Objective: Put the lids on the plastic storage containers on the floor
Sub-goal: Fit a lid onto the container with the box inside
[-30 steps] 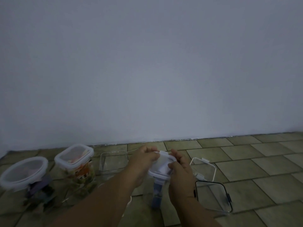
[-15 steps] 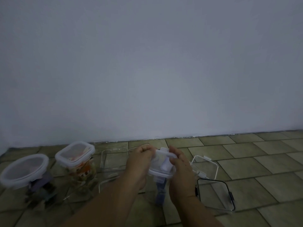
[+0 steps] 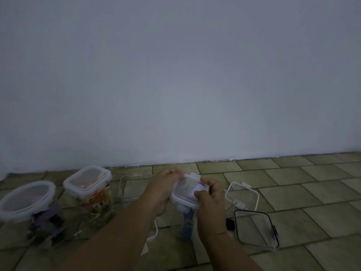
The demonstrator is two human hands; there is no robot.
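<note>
Head view shows both hands closed around one small white lid [image 3: 186, 192] seated on a tall clear container [image 3: 186, 222] (something bluish stands inside it). The left hand [image 3: 165, 189] cups the lid's far-left edge; the right hand [image 3: 210, 196] pinches its near-right side, thumb on top. Left of this container stand two jars already lidded [image 3: 87, 181]; right of it lie two loose lids [image 3: 256, 228] on the floor tiles [image 3: 293, 192]. I'd judge the flaps are being pressed down; next comes snapping each latch, evenly.
</note>
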